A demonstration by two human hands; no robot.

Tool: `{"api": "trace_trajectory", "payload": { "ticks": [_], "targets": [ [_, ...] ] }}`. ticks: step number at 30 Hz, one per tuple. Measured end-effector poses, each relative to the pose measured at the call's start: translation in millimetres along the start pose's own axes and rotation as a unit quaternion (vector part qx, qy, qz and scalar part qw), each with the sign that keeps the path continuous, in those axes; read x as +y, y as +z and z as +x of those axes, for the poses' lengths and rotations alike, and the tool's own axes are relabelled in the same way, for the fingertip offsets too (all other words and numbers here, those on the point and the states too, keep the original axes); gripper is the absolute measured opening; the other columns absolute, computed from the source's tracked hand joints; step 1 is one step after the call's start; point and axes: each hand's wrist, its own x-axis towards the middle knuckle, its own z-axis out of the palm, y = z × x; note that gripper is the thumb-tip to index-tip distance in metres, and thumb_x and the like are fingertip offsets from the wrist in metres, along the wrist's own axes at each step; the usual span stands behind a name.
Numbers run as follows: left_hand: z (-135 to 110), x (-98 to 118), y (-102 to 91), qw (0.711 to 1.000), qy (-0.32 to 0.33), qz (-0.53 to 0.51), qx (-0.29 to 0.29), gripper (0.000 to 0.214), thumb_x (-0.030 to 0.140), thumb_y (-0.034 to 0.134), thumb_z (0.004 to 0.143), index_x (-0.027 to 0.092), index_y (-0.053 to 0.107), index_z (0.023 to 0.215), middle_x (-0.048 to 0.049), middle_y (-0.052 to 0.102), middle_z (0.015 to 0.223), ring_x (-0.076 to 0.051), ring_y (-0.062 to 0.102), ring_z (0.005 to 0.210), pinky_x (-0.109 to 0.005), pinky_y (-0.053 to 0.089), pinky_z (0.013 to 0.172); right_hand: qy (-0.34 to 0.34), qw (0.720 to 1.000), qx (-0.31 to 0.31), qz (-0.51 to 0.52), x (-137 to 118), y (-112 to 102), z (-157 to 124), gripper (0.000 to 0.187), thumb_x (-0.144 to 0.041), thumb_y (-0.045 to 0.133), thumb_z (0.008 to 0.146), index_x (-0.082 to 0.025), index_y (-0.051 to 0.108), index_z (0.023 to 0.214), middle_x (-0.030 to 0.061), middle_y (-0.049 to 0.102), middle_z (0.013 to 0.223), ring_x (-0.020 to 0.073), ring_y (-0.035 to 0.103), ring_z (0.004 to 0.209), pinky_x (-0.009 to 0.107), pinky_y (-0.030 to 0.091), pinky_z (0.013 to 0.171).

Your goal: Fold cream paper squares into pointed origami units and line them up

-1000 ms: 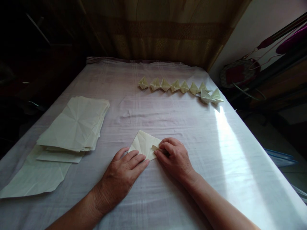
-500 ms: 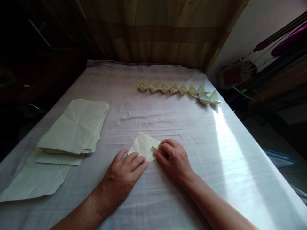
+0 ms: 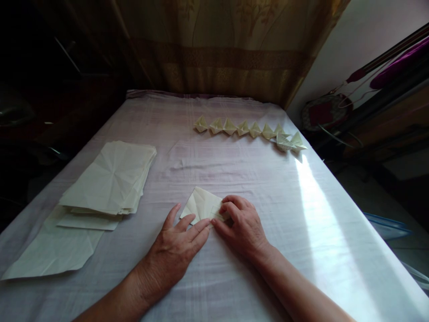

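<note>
A piece of cream paper, folded into a small flat shape with crease lines, lies on the cloth near the front. My left hand has its fingers spread, with the fingertips resting along the paper's near left edge. On the right side, my right hand curls its fingers and thumb over the paper's right corner and grips it. That corner is hidden under the fingers. The index finger of my left hand almost meets my right thumb at the near edge.
To the left lies a stack of creased cream paper sheets, with a looser sheet under it. Several folded paper boats stand in a row at the back right. A pale checked cloth covers the table; a curtain hangs behind.
The small raised flap by my right thumb now lies flat against the paper. My left fingers have spread and slid toward the near edge. The view has shifted slightly.
</note>
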Motion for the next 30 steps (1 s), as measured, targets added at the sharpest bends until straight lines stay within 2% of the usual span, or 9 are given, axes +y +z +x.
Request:
{"api": "trace_trajectory", "payload": {
  "ticks": [3,5,12,16,21,30],
  "targets": [
    [0,0,0.3,1.0,0.001,-0.001,0.006,0.029,0.014,0.044,0.095,0.021,0.064,0.115,-0.0034,0.068,0.122,-0.022,0.057,0.11,-0.056,0.021,0.115,0.005,1.0,-0.017,-0.016,-4,-2,0,0.024,-0.037,0.076,0.075,-0.021,0.06,0.082,0.0068,0.065,0.1,0.0238,0.059,0.09,0.038,0.043,0.081],
    [0,0,0.3,1.0,0.004,0.005,0.007,0.029,0.014,0.043,0.096,0.021,0.064,0.115,-0.003,0.069,0.121,-0.022,0.058,0.109,-0.056,0.021,0.115,0.009,0.999,-0.025,-0.023,-5,-3,0,0.025,-0.037,0.077,0.074,-0.021,0.06,0.082,0.0063,0.065,0.1,0.0241,0.058,0.092,0.038,0.042,0.081],
    [3,-1,-0.7,1.0,0.015,0.025,0.005,0.031,0.013,0.039,0.097,0.022,0.065,0.111,-0.0037,0.07,0.118,-0.022,0.059,0.105,-0.055,0.023,0.113,0.038,0.999,0.006,-0.034,15,-10,-9,0.012,-0.028,0.069,0.08,-0.024,0.062,0.089,0.0061,0.064,0.112,0.0241,0.058,0.103,0.038,0.042,0.086],
    [6,-1,-2.3,0.999,0.022,0.017,0.016,0.031,0.012,0.04,0.096,0.021,0.065,0.11,-0.0027,0.07,0.117,-0.023,0.06,0.102,-0.054,0.024,0.113,0.058,0.997,0.032,-0.037,26,-13,-13,0.007,-0.026,0.066,0.082,-0.024,0.062,0.087,0.0057,0.065,0.113,0.0238,0.059,0.104,0.039,0.042,0.088],
    [7,-4,-4.2,0.999,0.04,0.011,0.022,0.028,0.012,0.041,0.096,0.021,0.066,0.103,-0.0006,0.071,0.114,-0.022,0.061,0.099,-0.052,0.021,0.115,0.061,0.997,0.039,-0.031,27,-11,-14,0.004,-0.023,0.066,0.082,-0.023,0.064,0.085,0.0053,0.065,0.113,0.0235,0.058,0.106,0.039,0.041,0.09],
    [-1,-14,-7.7,0.997,0.072,0.003,0.019,0.027,0.012,0.041,0.097,0.021,0.065,0.107,-0.0009,0.072,0.115,-0.02,0.063,0.104,-0.051,0.017,0.116,0.069,0.996,0.029,-0.047,24,-13,-13,0.004,-0.021,0.07,0.08,-0.023,0.067,0.079,0.0049,0.067,0.112,0.0246,0.059,0.105,0.041,0.042,0.09]
  ]
}}
